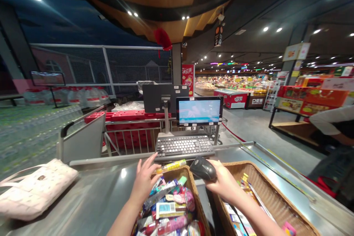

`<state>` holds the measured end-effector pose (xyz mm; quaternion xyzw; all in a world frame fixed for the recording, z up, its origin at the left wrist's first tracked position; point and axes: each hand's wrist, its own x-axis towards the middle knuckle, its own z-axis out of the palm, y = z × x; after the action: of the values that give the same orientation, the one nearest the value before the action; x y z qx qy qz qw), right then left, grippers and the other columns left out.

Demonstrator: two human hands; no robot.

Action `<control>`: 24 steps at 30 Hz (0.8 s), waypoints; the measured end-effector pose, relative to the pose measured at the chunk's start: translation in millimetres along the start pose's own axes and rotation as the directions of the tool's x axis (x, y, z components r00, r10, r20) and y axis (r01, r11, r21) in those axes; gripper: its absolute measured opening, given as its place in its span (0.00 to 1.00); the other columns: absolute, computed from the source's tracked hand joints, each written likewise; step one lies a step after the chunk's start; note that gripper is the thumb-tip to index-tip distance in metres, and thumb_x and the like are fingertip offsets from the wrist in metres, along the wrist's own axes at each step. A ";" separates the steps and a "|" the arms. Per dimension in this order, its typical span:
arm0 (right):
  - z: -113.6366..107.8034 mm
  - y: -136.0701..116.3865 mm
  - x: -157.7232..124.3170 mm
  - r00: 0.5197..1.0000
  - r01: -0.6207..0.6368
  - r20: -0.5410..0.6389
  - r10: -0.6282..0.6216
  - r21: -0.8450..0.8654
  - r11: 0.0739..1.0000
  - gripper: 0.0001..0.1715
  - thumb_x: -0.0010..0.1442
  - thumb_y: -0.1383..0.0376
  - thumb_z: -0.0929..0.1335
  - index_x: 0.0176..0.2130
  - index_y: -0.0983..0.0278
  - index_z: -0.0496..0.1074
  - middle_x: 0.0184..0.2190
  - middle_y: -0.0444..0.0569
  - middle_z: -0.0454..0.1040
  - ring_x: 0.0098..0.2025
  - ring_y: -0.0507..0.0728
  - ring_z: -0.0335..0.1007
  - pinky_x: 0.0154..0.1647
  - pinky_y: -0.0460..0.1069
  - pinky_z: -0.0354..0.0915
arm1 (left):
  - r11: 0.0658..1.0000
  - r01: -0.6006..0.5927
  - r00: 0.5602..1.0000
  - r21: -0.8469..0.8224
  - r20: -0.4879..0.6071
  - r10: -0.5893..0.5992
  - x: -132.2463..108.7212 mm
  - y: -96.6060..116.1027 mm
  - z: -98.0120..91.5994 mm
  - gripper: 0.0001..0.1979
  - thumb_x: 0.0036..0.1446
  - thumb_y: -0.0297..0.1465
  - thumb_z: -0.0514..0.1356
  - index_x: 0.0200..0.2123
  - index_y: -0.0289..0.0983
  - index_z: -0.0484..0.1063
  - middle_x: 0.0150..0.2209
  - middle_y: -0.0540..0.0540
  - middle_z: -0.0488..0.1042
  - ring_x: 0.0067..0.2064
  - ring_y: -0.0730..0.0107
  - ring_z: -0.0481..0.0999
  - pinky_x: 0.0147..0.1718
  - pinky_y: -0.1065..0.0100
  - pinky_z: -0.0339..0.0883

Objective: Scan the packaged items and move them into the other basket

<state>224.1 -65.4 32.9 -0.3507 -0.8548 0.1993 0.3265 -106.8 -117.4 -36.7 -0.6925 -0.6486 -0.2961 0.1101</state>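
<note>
My left hand (144,181) pinches a thin yellow-green tube-shaped packet (171,166) between thumb and fingers, just above the far rim of the left wicker basket (193,187). My right hand (224,182) grips a black handheld barcode scanner (203,168), its head pointing left toward the packet. Several small colourful packets fill the left basket. The right wicker basket (265,182) holds a few flat packets. Both hands sit over a steel checkout counter (102,195), in front of the keyboard (183,145).
Behind the keyboard stand a lit screen (199,110) and the back of a second monitor (163,97). A pale pink handbag (33,188) lies at the counter's left. Another person's sleeve (329,121) shows at the right edge. Shop displays lie beyond.
</note>
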 end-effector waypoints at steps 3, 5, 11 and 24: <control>1.5 0.3 -3.2 1.000 -0.008 0.007 0.008 0.001 1.000 0.16 0.45 0.73 0.65 0.36 0.61 0.74 0.39 0.49 0.79 0.49 0.64 0.73 0.54 0.56 0.66 | 1.000 0.002 0.999 -0.016 0.050 -0.001 -12.5 -3.7 9.2 0.08 0.59 0.32 0.61 0.42 0.45 0.74 0.67 0.42 0.62 0.66 0.51 0.64 0.64 0.31 0.43; 3.0 0.8 -4.5 1.000 -0.012 0.010 0.012 0.004 1.000 0.16 0.44 0.74 0.65 0.36 0.62 0.73 0.38 0.49 0.78 0.49 0.64 0.73 0.53 0.56 0.66 | 1.000 0.016 0.996 -0.027 0.085 -0.014 -20.7 -4.2 14.0 0.07 0.59 0.32 0.61 0.42 0.45 0.74 0.67 0.43 0.63 0.65 0.51 0.65 0.64 0.30 0.43; 6.4 0.6 -6.3 1.000 -0.011 0.019 0.011 0.009 1.000 0.15 0.45 0.74 0.66 0.35 0.62 0.74 0.38 0.49 0.79 0.49 0.64 0.73 0.53 0.56 0.66 | 0.996 0.078 0.982 -0.040 0.176 -0.070 -38.9 1.6 16.8 0.05 0.58 0.32 0.62 0.39 0.45 0.75 0.66 0.44 0.64 0.63 0.52 0.67 0.65 0.33 0.45; -6.6 11.5 -22.5 0.997 -0.083 -0.003 0.083 0.034 0.996 0.19 0.46 0.73 0.68 0.40 0.63 0.76 0.42 0.51 0.80 0.48 0.64 0.75 0.50 0.55 0.69 | 0.983 0.172 0.911 0.064 0.370 -0.183 -61.6 -10.4 44.9 0.09 0.57 0.31 0.60 0.42 0.45 0.77 0.68 0.45 0.62 0.67 0.50 0.61 0.65 0.36 0.44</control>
<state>246.3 -73.3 21.6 -0.3806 -0.8354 0.2266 0.3256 -103.8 -143.2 -109.1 -0.6728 -0.7221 -0.1576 -0.0328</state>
